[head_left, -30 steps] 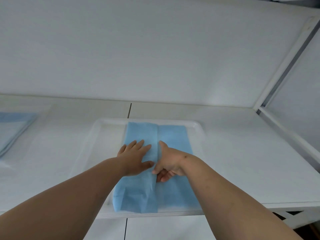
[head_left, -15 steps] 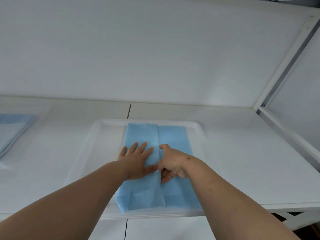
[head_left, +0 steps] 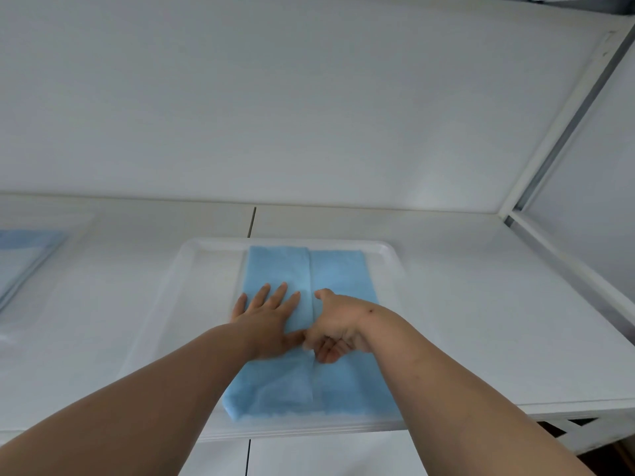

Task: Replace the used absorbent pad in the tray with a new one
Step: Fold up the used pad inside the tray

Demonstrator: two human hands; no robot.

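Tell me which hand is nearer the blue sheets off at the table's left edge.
Left. The left hand lies flat on the tray's pad, closer to those sheets; the right hand is further right.

Pad [head_left: 278, 269] light blue, plain; tray [head_left: 206, 269] translucent white; table [head_left: 464, 304] white.

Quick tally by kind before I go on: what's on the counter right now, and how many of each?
Blue pads: 2, one folded in the tray, one at the far left counter edge
White trays: 1
Hands on the tray pad: 2, left hand, right hand
Total: 5
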